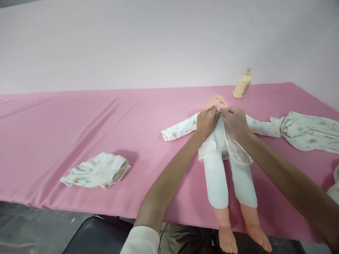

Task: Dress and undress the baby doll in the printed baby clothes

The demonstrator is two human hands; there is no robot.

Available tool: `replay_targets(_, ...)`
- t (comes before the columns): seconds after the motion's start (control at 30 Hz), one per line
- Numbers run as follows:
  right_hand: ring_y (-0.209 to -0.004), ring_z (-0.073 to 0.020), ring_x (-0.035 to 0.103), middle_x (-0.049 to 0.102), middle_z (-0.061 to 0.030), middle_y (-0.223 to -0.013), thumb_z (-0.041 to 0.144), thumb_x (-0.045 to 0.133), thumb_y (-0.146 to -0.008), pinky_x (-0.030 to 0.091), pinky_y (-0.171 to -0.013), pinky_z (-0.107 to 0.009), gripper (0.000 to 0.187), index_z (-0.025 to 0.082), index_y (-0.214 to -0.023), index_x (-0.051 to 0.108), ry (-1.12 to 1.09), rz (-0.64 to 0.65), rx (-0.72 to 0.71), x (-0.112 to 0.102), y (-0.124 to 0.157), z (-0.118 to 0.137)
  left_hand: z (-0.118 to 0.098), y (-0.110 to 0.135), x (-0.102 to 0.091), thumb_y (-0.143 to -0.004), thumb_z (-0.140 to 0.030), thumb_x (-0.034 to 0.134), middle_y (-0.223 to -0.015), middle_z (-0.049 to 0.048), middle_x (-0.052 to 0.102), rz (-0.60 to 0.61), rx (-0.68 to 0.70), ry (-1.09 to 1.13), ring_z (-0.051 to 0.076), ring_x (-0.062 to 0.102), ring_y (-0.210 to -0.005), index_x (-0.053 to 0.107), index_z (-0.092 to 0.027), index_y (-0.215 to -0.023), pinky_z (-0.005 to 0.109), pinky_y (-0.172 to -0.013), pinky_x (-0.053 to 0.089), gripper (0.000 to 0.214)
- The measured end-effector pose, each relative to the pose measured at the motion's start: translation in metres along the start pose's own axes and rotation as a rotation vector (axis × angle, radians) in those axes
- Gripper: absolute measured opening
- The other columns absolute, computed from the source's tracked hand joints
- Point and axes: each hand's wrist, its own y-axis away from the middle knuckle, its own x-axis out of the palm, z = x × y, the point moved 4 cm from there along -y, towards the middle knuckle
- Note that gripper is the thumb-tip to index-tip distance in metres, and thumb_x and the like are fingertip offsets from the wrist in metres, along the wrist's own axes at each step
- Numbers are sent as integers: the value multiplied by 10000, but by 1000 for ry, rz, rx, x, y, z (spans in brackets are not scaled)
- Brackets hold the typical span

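A baby doll (215, 181) with a white cloth body lies on its back, its bare feet over the table's front edge. It wears a printed white baby jacket (239, 151) that hangs open down the front, both sleeves stretched out sideways. At the doll's neck, my left hand (208, 121) pinches one side of the jacket's collar. Close beside it, my right hand (235, 120) pinches the other side, fingertips nearly touching the left ones. Whether a tie or a snap is between the fingers is too small to tell.
A pink cloth covers the table (143, 123) against a white wall. Folded printed baby clothing (97, 171) lies at left; another printed garment (312, 130) lies at right, by the doll's sleeve. A pale yellow pump bottle (242, 86) stands behind the doll. A black chair (97, 236) is below.
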Motion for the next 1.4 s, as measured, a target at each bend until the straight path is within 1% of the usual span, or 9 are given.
replay_targets(0.17, -671, -143, 552, 600, 6, -647, 253, 594, -709, 438, -640, -276, 123, 158, -704, 671, 61, 27, -45, 0, -2, -4, 1, 1, 1, -985, -332, 389, -933, 71, 690, 16, -23, 42, 202, 623, -825, 599, -188, -965, 292, -718, 405, 256)
replay_targets(0.37, -745, -180, 597, 638, -14, -695, 250, 596, -718, 485, -742, -331, 107, 172, -727, 670, 55, 49, -52, 2, 3, 3, 0, 4, -2, -984, -326, 399, -1016, 73, 667, -46, -7, 65, 208, 566, -1025, 619, -203, -978, 296, -830, 423, 252)
replay_targets(0.6, -823, -230, 621, 672, -29, -730, 239, 597, -723, 493, -817, -385, 86, 228, -683, 672, 38, 51, -53, 0, 3, 0, -2, 2, -4, -951, -261, 446, -994, 89, 688, -24, -111, 118, 213, 600, -925, 660, -193, -997, 309, -800, 434, 230)
replay_targets(0.77, -886, -220, 637, 695, -19, -800, 215, 534, -730, 464, -884, -380, 165, 202, -743, 698, 115, 39, -141, 0, 2, -2, -3, 0, -9, -887, -192, 488, -933, 43, 717, -46, -169, 344, 181, 618, -857, 664, -197, -864, 285, -777, 437, 178)
replay_targets(0.9, -824, -210, 631, 697, -21, -787, 199, 454, -747, 472, -814, -355, 251, 186, -767, 704, 217, 59, -189, 4, 6, 1, -1, -2, -12, -865, -207, 491, -900, 24, 716, -62, -259, 531, 161, 628, -860, 636, -197, -789, 274, -792, 450, 164)
replay_targets(0.97, -826, -215, 634, 703, -31, -795, 193, 421, -765, 474, -809, -357, 287, 186, -770, 707, 274, 82, -232, 7, 9, 3, 2, -3, -11, -862, -246, 502, -892, 24, 709, -61, -306, 606, 155, 631, -871, 617, -193, -785, 266, -791, 456, 149)
replay_targets(1.07, -952, -225, 644, 732, -54, -938, 168, 396, -781, 464, -900, -375, 339, 193, -842, 729, 312, 96, -295, 10, 10, 3, 7, -3, -8, -849, -275, 528, -874, 20, 695, -62, -351, 679, 142, 630, -856, 584, -187, -854, 254, -781, 458, 105)
replay_targets(1.17, -1038, -219, 641, 728, -61, -1064, 147, 394, -786, 452, -961, -382, 385, 198, -949, 739, 299, 86, -311, 10, 9, 1, 12, -4, -4, -833, -237, 533, -825, 5, 681, -59, -354, 717, 136, 623, -834, 557, -188, -928, 247, -772, 456, 110)
replay_targets(1.4, -1102, -238, 631, 709, -100, -1136, 134, 405, -805, 447, -980, -393, 404, 162, -1048, 727, 390, 51, -258, 9, 11, 2, 15, -5, 0, -825, -168, 501, -798, 2, 661, -55, -307, 731, 137, 611, -805, 529, -183, -977, 248, -745, 448, 155)
